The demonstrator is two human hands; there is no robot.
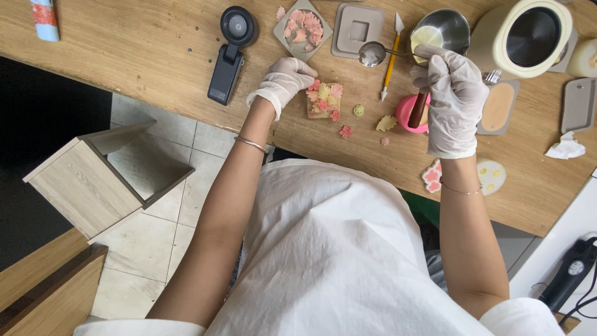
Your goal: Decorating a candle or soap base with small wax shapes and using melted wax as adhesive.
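Near the desk's (155,56) far edge, left hand (285,79) fingers pinch the small, fragile flower block (324,99) by its side, while right hand (454,99) fingers grip a light spoon (375,53).

Your gloved right hand (453,99) covers the upper handle of the long-handled metal spoon (372,53) and the top of the dark wooden handle (418,111) standing in the small pink bowl (405,112). Your forearm hides part of the pink-and-white flower-shaped mould (431,175). The blue-and-orange tube (45,18) is cut off by the top edge; the black corded tool (569,274) by the right. The small round pink piece (385,141) is too small to identify.
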